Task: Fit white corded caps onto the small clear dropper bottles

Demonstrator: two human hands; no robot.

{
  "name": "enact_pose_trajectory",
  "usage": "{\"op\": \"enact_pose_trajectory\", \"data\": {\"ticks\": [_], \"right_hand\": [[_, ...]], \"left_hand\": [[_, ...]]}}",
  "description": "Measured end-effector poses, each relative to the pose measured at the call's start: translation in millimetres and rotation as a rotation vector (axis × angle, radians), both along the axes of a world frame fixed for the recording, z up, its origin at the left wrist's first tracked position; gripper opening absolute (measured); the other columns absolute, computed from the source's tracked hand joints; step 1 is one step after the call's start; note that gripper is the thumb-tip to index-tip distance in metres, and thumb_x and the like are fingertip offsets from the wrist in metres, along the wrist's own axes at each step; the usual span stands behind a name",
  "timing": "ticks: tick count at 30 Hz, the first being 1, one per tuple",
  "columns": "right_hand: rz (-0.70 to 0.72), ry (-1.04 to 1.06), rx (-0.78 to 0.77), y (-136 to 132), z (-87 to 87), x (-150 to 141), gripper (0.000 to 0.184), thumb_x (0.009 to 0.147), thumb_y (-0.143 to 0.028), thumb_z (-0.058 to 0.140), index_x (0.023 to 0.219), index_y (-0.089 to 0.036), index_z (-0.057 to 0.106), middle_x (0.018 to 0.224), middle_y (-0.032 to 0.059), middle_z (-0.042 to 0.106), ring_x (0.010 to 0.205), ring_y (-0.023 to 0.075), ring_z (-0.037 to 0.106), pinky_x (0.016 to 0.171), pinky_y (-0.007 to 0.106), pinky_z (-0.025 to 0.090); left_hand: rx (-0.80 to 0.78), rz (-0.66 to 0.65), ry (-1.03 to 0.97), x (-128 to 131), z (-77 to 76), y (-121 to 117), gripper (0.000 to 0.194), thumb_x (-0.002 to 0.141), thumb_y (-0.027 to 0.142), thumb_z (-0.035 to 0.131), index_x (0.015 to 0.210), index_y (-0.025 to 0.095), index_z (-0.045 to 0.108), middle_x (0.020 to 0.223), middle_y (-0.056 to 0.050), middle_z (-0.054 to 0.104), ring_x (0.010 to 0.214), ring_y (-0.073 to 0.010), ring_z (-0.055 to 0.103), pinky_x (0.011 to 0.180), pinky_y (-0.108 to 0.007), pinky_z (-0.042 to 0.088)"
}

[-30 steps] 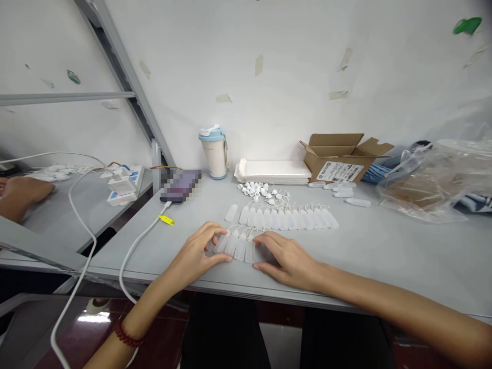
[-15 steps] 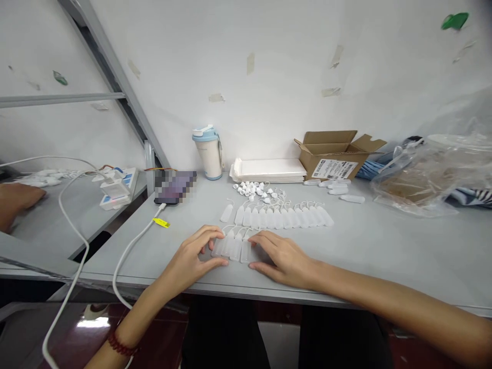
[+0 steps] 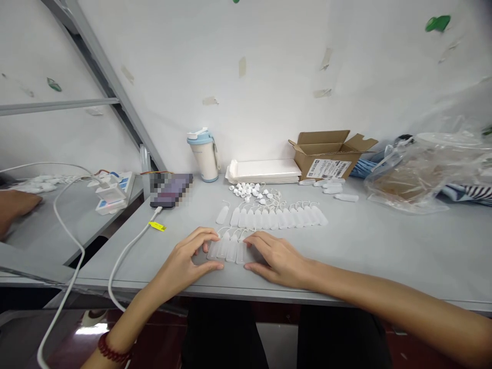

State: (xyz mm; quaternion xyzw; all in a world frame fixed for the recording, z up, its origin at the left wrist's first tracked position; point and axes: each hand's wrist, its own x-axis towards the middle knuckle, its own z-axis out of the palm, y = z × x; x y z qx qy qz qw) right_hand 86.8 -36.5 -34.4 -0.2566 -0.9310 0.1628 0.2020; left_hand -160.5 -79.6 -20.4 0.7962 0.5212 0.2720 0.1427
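Observation:
On the grey tabletop, a short row of translucent plastic bottles (image 3: pixel 231 249) with white cords at their necks lies flat between my hands. My left hand (image 3: pixel 190 259) curves around the row's left end, thumb near the bottle bases and fingers near the necks. From the right, my right hand (image 3: pixel 279 261) cups the other end, its fingertips at the rightmost bottle. Both hands keep thumb and fingers apart. Beyond them lies a longer row of corded bottles (image 3: pixel 282 219), with one separate bottle (image 3: pixel 223 214) left of it. Small white caps (image 3: pixel 248 190) are heaped behind.
At the back stand a blue-lidded tumbler (image 3: pixel 204 156), a white flat stack (image 3: pixel 265 171) and an open cardboard box (image 3: pixel 326 156). Loose bottles (image 3: pixel 334 187) lie before the box. A plastic bag (image 3: pixel 407 179) is right; a cabled phone (image 3: pixel 171 190) left. Another person's hand (image 3: pixel 17 205) shows far left.
The view has shifted slightly, moving the scene a little left. The bottles between my hands sit slightly closer together; both hands keep nearly the same pose.

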Motion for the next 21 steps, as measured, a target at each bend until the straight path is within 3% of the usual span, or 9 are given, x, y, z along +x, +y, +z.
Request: {"op": "enact_pose_trajectory", "data": {"ticks": [4, 9, 13, 17, 21], "right_hand": [[-0.005, 0.134, 0.072, -2, 1.5, 2, 0.025, 0.089, -0.032, 0.048, 0.108, -0.016, 0.051, 0.092, 0.0104, 0.059, 0.083, 0.0201, 0.055, 0.065, 0.032, 0.049], [-0.073, 0.385, 0.391, 12, 12.9, 19, 0.013, 0.089, -0.021, 0.043, 0.088, -0.019, 0.055, 0.068, 0.0046, 0.053, 0.064, 0.0166, 0.05, 0.057, 0.029, 0.041], [-0.336, 0.36, 0.516, 54, 29.2, 50, 0.015, 0.089, -0.023, 0.043, 0.082, -0.02, 0.056, 0.068, 0.0053, 0.053, 0.064, 0.0175, 0.049, 0.059, 0.031, 0.04], [-0.639, 0.216, 0.512, 102, 37.3, 92, 0.019, 0.088, -0.02, 0.04, 0.082, -0.019, 0.058, 0.078, 0.0088, 0.057, 0.079, 0.0219, 0.051, 0.067, 0.033, 0.04], [-0.823, 0.077, 0.44, 130, 33.6, 123, 0.019, 0.084, -0.015, 0.042, 0.084, -0.018, 0.061, 0.09, 0.0117, 0.06, 0.091, 0.0263, 0.051, 0.063, 0.032, 0.039]], "left_hand": [[0.035, 0.092, -0.005, 0, 6.7, 3, 0.035, 0.081, 0.044, 0.057, 0.107, 0.021, 0.053, 0.093, -0.003, 0.058, 0.071, -0.0144, 0.054, 0.062, -0.027, 0.046], [0.083, 0.183, -0.038, 19, 25.5, 33, 0.026, 0.089, 0.039, 0.043, 0.104, 0.02, 0.054, 0.1, -0.004, 0.059, 0.078, -0.0149, 0.055, 0.068, -0.028, 0.046], [0.068, 0.088, -0.02, 51, 39.5, 80, 0.021, 0.087, 0.029, 0.041, 0.093, 0.018, 0.058, 0.097, -0.005, 0.061, 0.081, -0.0159, 0.056, 0.067, -0.028, 0.045], [0.033, -0.072, 0.144, 84, 44.6, 127, 0.022, 0.081, 0.016, 0.043, 0.091, 0.016, 0.063, 0.096, -0.006, 0.064, 0.084, -0.0171, 0.057, 0.077, -0.031, 0.046], [-0.009, -0.202, 0.327, 101, 40.5, 155, 0.025, 0.076, 0.011, 0.045, 0.087, 0.017, 0.067, 0.092, -0.007, 0.065, 0.086, -0.0203, 0.059, 0.079, -0.033, 0.046]]}}
